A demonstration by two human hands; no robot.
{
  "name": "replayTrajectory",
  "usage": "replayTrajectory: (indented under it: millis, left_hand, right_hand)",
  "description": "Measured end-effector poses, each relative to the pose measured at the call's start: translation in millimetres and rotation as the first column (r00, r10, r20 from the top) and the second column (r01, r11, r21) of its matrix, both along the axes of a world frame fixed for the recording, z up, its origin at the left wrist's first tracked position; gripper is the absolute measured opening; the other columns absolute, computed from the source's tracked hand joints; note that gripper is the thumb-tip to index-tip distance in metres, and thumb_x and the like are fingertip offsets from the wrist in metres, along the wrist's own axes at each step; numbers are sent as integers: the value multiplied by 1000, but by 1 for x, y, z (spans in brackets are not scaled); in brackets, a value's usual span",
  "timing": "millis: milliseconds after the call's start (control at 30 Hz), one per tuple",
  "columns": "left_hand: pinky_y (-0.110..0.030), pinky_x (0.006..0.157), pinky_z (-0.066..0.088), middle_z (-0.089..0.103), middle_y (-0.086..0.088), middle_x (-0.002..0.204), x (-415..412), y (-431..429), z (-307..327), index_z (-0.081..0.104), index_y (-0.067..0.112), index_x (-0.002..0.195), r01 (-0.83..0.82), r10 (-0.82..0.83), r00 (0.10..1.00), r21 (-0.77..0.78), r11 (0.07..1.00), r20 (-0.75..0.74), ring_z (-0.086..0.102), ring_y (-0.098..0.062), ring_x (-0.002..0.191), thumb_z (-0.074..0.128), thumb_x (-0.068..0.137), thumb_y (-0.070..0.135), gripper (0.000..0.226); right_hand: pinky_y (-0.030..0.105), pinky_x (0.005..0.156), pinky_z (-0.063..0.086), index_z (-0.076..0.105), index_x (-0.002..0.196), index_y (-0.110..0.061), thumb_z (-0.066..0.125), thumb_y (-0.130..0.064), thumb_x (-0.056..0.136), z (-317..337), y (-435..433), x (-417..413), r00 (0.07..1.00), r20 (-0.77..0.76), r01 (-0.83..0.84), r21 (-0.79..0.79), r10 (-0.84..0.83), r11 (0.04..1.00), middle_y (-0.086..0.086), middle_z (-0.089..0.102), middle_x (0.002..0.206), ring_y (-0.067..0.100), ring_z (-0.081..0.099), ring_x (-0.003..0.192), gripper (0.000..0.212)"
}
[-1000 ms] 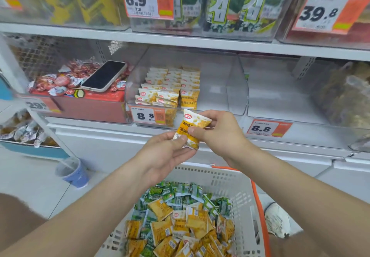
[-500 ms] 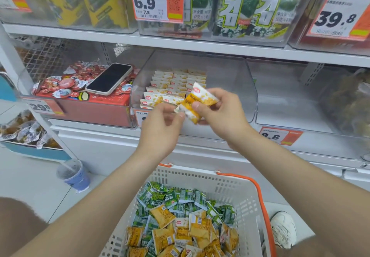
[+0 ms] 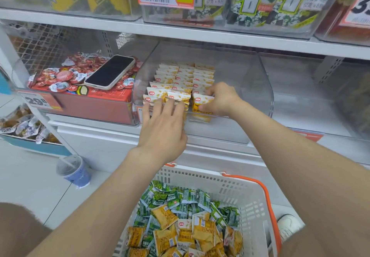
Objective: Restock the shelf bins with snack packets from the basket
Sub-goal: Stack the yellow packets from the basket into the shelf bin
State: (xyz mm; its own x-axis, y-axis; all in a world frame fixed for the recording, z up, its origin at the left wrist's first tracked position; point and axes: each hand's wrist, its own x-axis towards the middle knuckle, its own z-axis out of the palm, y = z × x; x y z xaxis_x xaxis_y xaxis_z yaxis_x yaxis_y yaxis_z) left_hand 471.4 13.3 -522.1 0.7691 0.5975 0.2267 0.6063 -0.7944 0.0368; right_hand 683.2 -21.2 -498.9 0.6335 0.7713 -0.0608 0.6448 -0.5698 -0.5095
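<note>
right hand (image 3: 220, 100): pinching yellow packet (image 3: 201, 104) upright at front of clear bin (image 3: 258, 84), to extend the row | left hand (image 3: 163, 124): fingers spread, steadying neighbouring rows (image 3: 180, 80) | basket (image 3: 246, 194) below: many packets left

The shelf bin (image 3: 260, 88) in the middle of the frame is clear, glossy plastic with smooth walls. The snack packets (image 3: 180, 82) in it are shiny printed film. At the bottom, the basket (image 3: 230, 186) is matt white plastic with slotted walls and a smooth orange handle (image 3: 268, 200). At upper left, a phone (image 3: 110, 71) shows a glossy black screen, with white wire mesh (image 3: 46, 44) behind it. The floor (image 3: 30, 176) at lower left is smooth pale tile.
</note>
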Motion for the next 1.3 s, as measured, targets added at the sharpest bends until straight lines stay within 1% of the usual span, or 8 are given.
replayTrajectory:
  millis: [233,500,733,833,933,1067,1200,1300]
  left_hand:
    - [-58,120,13,41,-4,156,0,1,-5,39,21,148,7,-9,1000,53,999,22,31,-36,147,60,89,36,64]
    - [-58,121,14,39,-5,157,-2,2,-8,37,22,149,25,-27,999,61,998,22,29,-36,148,60,88,36,67]
    - [-62,123,16,28,-16,160,-10,-7,-8,35,12,151,90,-87,983,-12,996,161,21,-40,151,60,84,20,72]
    - [-53,107,37,43,-19,139,-16,-17,-11,49,8,136,108,-128,941,80,991,313,42,-41,129,58,81,12,57]
    - [-46,80,42,50,-11,110,-22,-24,-21,57,11,111,86,-140,932,174,981,333,46,-34,97,58,83,13,28]
    - [-42,67,47,59,0,91,-21,-38,-49,55,19,95,155,-142,978,-78,985,154,54,-27,85,55,90,25,8]
    - [-35,59,45,54,2,68,-19,-63,-81,47,26,71,117,-184,978,-478,870,-97,55,-24,63,52,97,30,27]
    - [-37,60,46,55,-6,66,-22,-81,-123,50,19,69,94,-357,876,-613,785,-324,55,-30,61,50,97,26,29]
  right_hand:
    - [33,100,51,68,121,-16,91,-38,73,-4,20,6,997,56,52,103,-58,993,8,63,129,24,56,125,57]
    - [28,57,49,49,81,-18,71,-83,67,4,-2,1,972,215,128,-124,-99,984,0,63,80,21,68,70,70]
    - [26,52,44,58,70,-14,72,-39,88,12,-10,-4,1000,-27,-6,-72,4,997,1,58,67,22,61,69,34]
    - [34,58,52,48,64,-11,55,-21,91,12,-27,-8,997,-22,-70,-77,68,995,9,54,62,33,64,66,30]
    - [38,67,56,61,76,-9,47,-20,90,15,-49,-19,949,297,-120,27,107,992,11,62,73,38,58,75,22]
    - [41,64,55,65,89,-19,48,-29,90,30,-88,-64,873,459,-271,176,165,946,2,68,77,31,64,76,20]
    - [38,65,56,59,77,-13,52,-36,89,12,-135,-108,855,280,-386,-221,437,896,4,60,72,33,63,78,27]
    - [32,58,47,46,67,-16,54,-28,95,-10,-161,-129,744,60,-523,-566,665,637,2,48,70,26,55,67,32]
